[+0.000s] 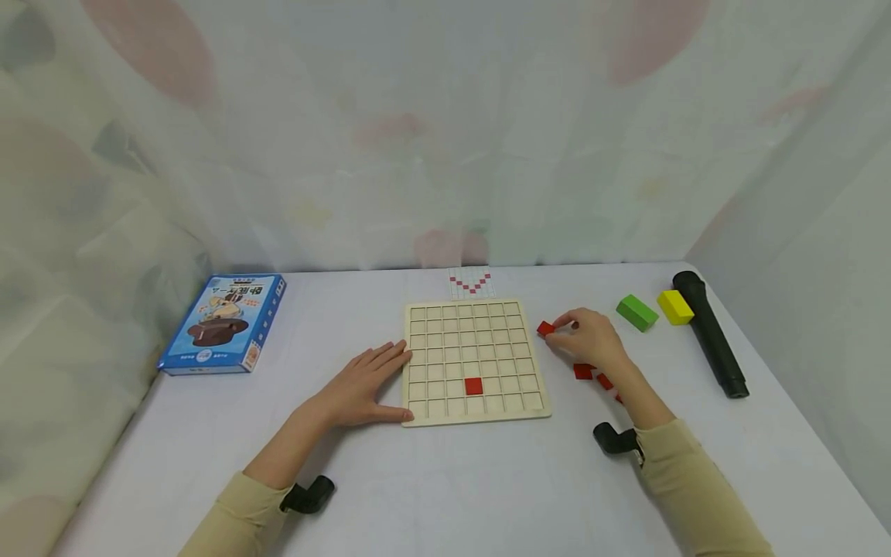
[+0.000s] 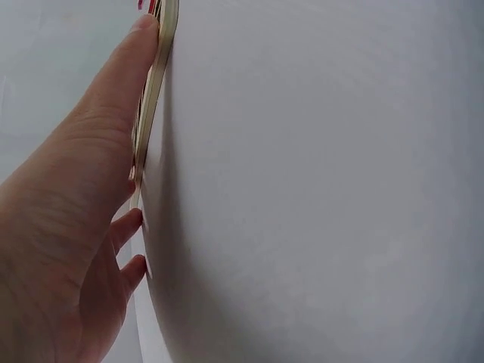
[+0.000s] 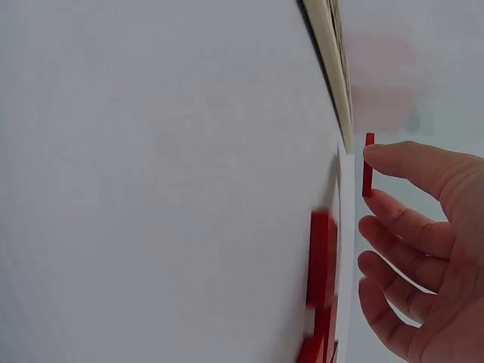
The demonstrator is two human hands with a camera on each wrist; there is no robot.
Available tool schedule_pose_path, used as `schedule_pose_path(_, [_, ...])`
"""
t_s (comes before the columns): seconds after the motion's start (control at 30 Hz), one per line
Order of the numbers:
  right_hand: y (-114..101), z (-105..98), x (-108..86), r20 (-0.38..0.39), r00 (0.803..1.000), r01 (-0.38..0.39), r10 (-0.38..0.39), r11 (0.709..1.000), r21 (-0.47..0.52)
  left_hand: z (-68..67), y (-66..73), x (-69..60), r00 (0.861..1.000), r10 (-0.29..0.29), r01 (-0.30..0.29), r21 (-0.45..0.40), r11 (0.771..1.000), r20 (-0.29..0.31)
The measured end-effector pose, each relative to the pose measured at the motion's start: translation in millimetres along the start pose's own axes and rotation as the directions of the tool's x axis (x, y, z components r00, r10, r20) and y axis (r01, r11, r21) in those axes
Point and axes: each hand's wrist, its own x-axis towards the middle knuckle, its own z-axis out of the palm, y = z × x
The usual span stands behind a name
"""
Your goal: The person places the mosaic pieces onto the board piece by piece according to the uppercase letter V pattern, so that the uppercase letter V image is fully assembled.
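Note:
A pale wooden grid board (image 1: pixel 438 408) lies on the white table, with one red square tile (image 1: pixel 473 386) in a cell of its lower middle. My left hand (image 1: pixel 362 387) rests along the board's left edge, fingers spread and straight, thumb at the lower left corner. To the right of the board, my right hand (image 1: pixel 592 340) pinches a red tile (image 3: pixel 368 166) between thumb and index finger, raised above the table. Below that hand lie several loose red tiles (image 3: pixel 321 257), partly hidden by the hand and wrist in the head view.
Behind the board is a small pattern card (image 1: pixel 472 283) with red squares in a V. A blue box (image 1: pixel 223 325) lies at the left. Toward the right are a green block (image 1: pixel 636 312), a yellow block (image 1: pixel 675 307) and a black microphone-like cylinder (image 1: pixel 713 340).

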Motion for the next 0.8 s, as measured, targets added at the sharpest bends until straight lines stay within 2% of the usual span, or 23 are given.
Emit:
schedule_pose_path(0.17, [-21, 10, -6.9, 0.029, 0.999, 0.04, -0.042, 0.998, 0.057, -0.2, 0.5, 0.1, 1.0, -0.011, 0.011, -0.018, 1.0, -0.003])
schedule_pose_path(0.47, [-55, 33, -11.1, 0.077, 0.987, 0.14, -0.144, 0.989, 0.053, -1.1, 2.0, 0.8, 1.0, -0.006, 0.006, -0.033, 0.999, 0.0])
schedule_pose_path(0.57, [-65, 41, -12.5, 0.104, 0.982, 0.151, -0.158, 0.986, 0.068, -0.9, 2.2, 0.8, 1.0, -0.006, 0.006, -0.034, 0.999, -0.001])
schedule_pose_path(0.7, [-76, 53, -14.2, 0.138, 0.97, 0.19, -0.201, 0.978, 0.091, 0.7, 0.8, 0.9, 1.0, -0.008, 0.008, -0.035, 0.999, -0.003])
schedule_pose_path(0.8, [-82, 61, -14.9, 0.148, 0.952, 0.255, -0.266, 0.963, 0.09, 0.6, 0.8, 0.8, 1.0, -0.011, 0.011, -0.034, 0.999, -0.002])
